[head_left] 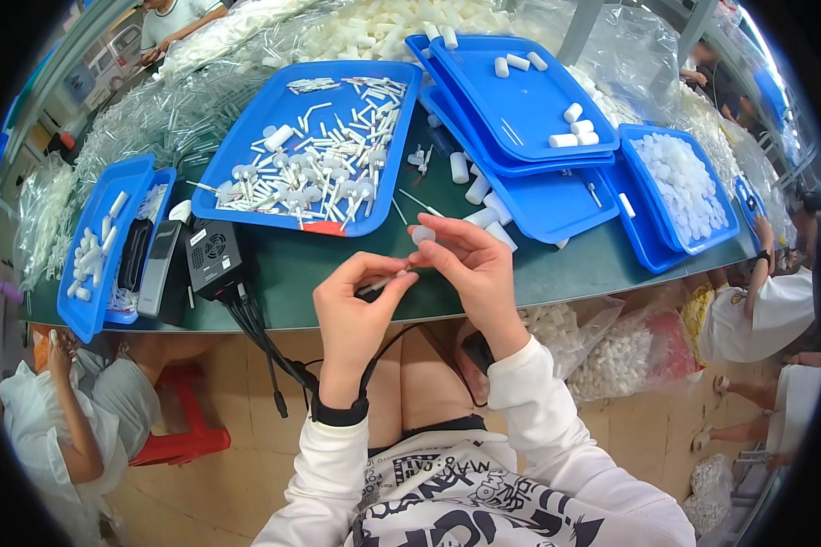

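Observation:
Both of my hands meet over the near edge of the table. Pinched between the thumb and fingers of my left hand (pixel 356 290) is a thin white stick-like piece (pixel 394 276). My right hand (pixel 472 270) grips a small translucent white disc (pixel 422 234) by its thumb and fingers, just above and beside the stick. Fingers hide part of both pieces, so I cannot tell whether they touch. Beyond my hands, a blue tray (pixel 212 173) holds many loose white sticks, some with round discs on them.
Stacked blue trays (pixel 483 100) bear white cylinders at the right. A further tray (pixel 680 252) holds translucent discs. On the left stand a black box with cables (pixel 214 260) and a narrow blue tray (pixel 87 305). Plastic bags (pixel 155 118) line the back; people sit at both sides.

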Available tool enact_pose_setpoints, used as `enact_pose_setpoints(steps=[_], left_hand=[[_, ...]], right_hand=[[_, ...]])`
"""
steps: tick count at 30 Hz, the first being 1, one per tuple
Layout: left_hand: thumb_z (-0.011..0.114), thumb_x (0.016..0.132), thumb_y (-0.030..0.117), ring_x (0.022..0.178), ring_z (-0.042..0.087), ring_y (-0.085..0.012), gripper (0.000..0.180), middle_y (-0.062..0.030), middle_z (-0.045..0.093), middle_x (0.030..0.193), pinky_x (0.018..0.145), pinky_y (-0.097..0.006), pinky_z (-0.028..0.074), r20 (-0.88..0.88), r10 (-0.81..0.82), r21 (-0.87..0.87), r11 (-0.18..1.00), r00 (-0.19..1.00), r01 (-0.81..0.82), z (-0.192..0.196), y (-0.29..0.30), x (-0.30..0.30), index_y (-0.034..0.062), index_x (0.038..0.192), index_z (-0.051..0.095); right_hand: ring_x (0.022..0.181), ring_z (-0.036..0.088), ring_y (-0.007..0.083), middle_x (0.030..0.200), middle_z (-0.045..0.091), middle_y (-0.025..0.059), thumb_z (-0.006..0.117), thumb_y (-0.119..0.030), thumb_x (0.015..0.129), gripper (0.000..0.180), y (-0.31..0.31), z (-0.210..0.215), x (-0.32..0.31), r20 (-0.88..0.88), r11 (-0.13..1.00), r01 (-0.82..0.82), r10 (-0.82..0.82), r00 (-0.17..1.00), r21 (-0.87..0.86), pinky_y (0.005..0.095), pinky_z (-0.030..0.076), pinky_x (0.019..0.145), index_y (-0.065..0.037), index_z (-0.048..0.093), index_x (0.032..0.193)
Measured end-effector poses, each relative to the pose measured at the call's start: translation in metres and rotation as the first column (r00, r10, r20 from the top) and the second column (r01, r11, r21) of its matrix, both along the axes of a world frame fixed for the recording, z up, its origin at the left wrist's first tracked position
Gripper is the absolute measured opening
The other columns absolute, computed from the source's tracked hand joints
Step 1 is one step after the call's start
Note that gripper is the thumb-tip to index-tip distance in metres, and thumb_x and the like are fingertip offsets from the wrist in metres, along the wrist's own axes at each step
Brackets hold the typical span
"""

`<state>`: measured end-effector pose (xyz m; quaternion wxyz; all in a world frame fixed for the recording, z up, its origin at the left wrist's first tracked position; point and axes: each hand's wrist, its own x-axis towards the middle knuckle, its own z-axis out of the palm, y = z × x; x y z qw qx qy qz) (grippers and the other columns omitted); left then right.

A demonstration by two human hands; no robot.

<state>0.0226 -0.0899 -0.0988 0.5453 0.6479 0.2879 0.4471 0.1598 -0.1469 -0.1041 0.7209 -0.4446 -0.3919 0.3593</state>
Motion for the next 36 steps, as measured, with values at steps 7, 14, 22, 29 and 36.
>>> enact_pose_setpoints(steps=[7,14,22,29,36], left_hand=[[0.052,0.088,-0.001,0.068,0.055,-0.0101,0.018,-0.0060,0.059,0.087,0.057,-0.024,0.042,-0.139,-0.021,0.195,0.980,0.990,0.048,-0.002,0.002,-0.004,0.0010,0.100,0.065],[0.058,0.087,0.002,0.056,0.040,-0.0038,0.011,-0.0014,0.056,0.077,0.047,-0.020,0.030,-0.035,0.030,0.175,0.984,0.999,-0.024,-0.010,0.005,-0.005,-0.0004,0.093,0.067],[0.054,0.091,0.007,0.056,0.040,-0.0064,0.014,-0.0027,0.054,0.074,0.050,-0.022,0.031,-0.051,-0.062,0.130,0.989,0.997,0.068,-0.007,0.002,-0.003,-0.0008,0.090,0.065],[0.049,0.094,0.010,0.059,0.041,-0.0088,0.019,-0.0039,0.053,0.074,0.053,-0.023,0.033,-0.013,-0.098,0.071,0.993,0.995,0.099,-0.008,0.006,-0.005,-0.0008,0.081,0.058],[0.050,0.093,0.011,0.056,0.038,-0.0077,0.019,-0.0019,0.050,0.069,0.051,-0.023,0.031,-0.076,-0.054,0.135,0.989,0.996,0.064,-0.006,0.003,-0.002,-0.0008,0.079,0.056]], right_hand=[[0.089,0.065,0.0182,0.106,0.063,0.0126,0.057,0.002,0.087,0.023,0.003,0.000,-0.002,-0.004,0.993,0.110,-0.110,0.994,0.040,0.0272,0.052,0.079,0.004,0.057,0.110],[0.092,0.065,0.0198,0.109,0.061,0.0122,0.057,0.000,0.088,0.024,0.002,-0.002,-0.004,0.010,0.997,-0.026,0.026,1.000,0.067,0.0286,0.051,0.082,0.005,0.056,0.111],[0.095,0.062,0.0156,0.106,0.062,0.0095,0.062,0.001,0.085,0.024,0.000,0.002,0.000,0.064,0.993,-0.111,0.109,0.992,0.032,0.0278,0.050,0.084,0.003,0.060,0.108],[0.097,0.062,0.0163,0.105,0.062,0.0094,0.062,0.003,0.084,0.027,-0.001,0.001,0.001,0.052,0.994,-0.100,0.098,0.994,0.033,0.0277,0.048,0.087,0.004,0.059,0.111],[0.099,0.061,0.0169,0.109,0.060,0.0091,0.061,0.004,0.084,0.027,-0.002,0.003,0.000,0.080,0.985,-0.169,0.166,0.983,0.027,0.0294,0.048,0.090,0.004,0.058,0.111]])
